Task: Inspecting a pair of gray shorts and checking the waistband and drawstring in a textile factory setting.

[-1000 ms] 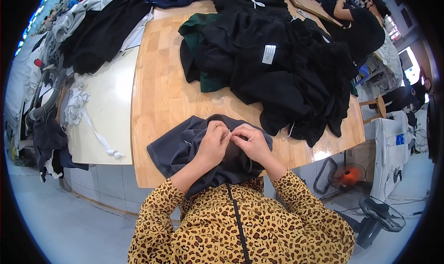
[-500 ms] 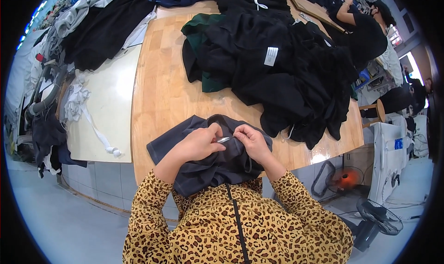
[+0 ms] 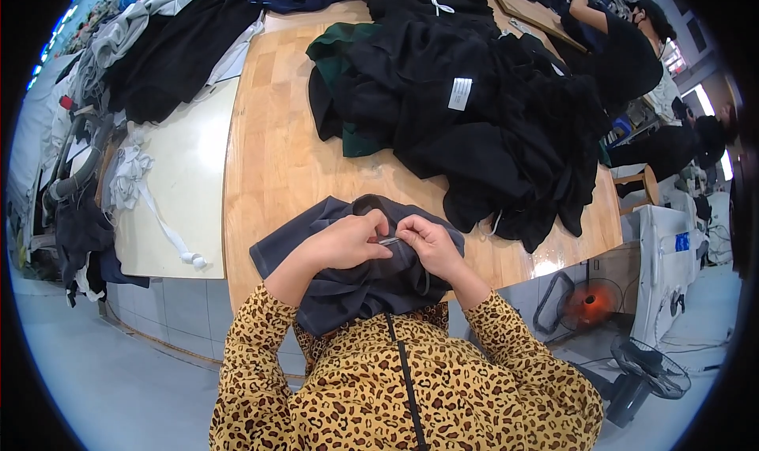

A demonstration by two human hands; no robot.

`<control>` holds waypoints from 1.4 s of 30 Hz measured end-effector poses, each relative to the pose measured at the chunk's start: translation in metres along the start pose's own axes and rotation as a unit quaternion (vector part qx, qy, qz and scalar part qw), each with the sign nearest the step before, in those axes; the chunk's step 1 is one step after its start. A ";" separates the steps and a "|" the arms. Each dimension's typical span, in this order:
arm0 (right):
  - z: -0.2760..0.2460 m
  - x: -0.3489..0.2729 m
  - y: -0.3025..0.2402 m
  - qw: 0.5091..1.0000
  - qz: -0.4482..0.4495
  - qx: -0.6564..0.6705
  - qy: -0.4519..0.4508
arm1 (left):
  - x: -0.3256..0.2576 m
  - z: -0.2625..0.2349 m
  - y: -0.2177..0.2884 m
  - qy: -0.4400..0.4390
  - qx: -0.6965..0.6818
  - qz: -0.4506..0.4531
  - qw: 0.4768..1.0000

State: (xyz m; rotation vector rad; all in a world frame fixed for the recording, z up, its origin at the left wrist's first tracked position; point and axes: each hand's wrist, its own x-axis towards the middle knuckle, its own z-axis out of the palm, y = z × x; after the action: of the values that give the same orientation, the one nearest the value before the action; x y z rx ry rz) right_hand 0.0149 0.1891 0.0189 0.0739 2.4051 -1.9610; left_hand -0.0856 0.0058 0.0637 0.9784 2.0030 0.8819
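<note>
A dark grey garment (image 3: 336,281) lies bunched at the table's near edge and against my body. Over its middle, my left hand (image 3: 352,239) curls its thumb and fingers around a small silvery piece (image 3: 388,241); its exact kind is too small to tell. My right hand (image 3: 431,245) pinches close beside it, fingertips at the piece's right end. What those fingertips hold is hidden. Both hands rest on or just above the garment, whose dark opening shows behind them.
A large pile of black garments (image 3: 490,150) with a white label covers the wooden table's (image 3: 269,135) right side. At left, a pale board (image 3: 186,214) carries a white strap (image 3: 162,222). A fan (image 3: 644,372) stands low at right. Another person (image 3: 632,60) works at the far right.
The silvery piece has tilted and now sits nearer my right fingertips. My hands have barely shifted. The garment stays in place.
</note>
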 end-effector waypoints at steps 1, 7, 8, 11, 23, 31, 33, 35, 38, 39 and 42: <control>0.000 0.000 -0.001 1.000 -0.001 0.000 -0.008 | 0.000 0.000 -0.001 0.000 0.000 0.000 1.000; 0.001 0.000 -0.003 1.000 -0.010 -0.006 -0.027 | -0.002 -0.004 0.000 -0.024 0.002 0.005 1.000; 0.001 0.000 -0.003 0.999 -0.014 -0.011 -0.026 | -0.002 -0.005 0.000 -0.026 0.001 0.001 1.000; -0.001 0.000 -0.004 1.000 0.014 -0.015 -0.020 | -0.010 -0.010 0.002 -0.015 -0.029 -0.020 0.999; -0.036 -0.001 -0.004 0.969 -0.093 0.174 0.151 | -0.019 0.037 -0.008 0.222 -0.141 0.004 0.965; -0.059 -0.032 0.004 0.972 -0.017 -0.206 -0.113 | -0.032 0.035 -0.031 0.285 -0.228 0.066 0.929; -0.047 -0.030 -0.005 0.962 -0.057 -0.245 -0.106 | -0.035 0.035 -0.036 0.315 -0.250 0.097 0.910; -0.036 -0.027 -0.013 0.941 -0.137 -0.302 -0.066 | -0.037 0.036 -0.043 0.314 -0.277 0.092 0.903; -0.035 -0.020 -0.005 0.961 -0.120 -0.241 -0.061 | -0.042 0.029 -0.041 0.323 -0.275 0.077 0.902; -0.038 -0.018 -0.008 0.981 -0.091 -0.159 -0.062 | -0.044 0.026 -0.041 0.321 -0.288 0.074 0.899; -0.050 -0.008 -0.015 0.998 -0.008 0.006 -0.056 | -0.048 0.022 -0.046 0.307 -0.289 0.065 0.904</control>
State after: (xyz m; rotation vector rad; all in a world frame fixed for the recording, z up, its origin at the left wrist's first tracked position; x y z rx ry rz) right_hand 0.0224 0.2348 0.0437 -0.0535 2.3321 -1.9317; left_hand -0.0619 -0.0510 0.0306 0.5198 1.9572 1.9106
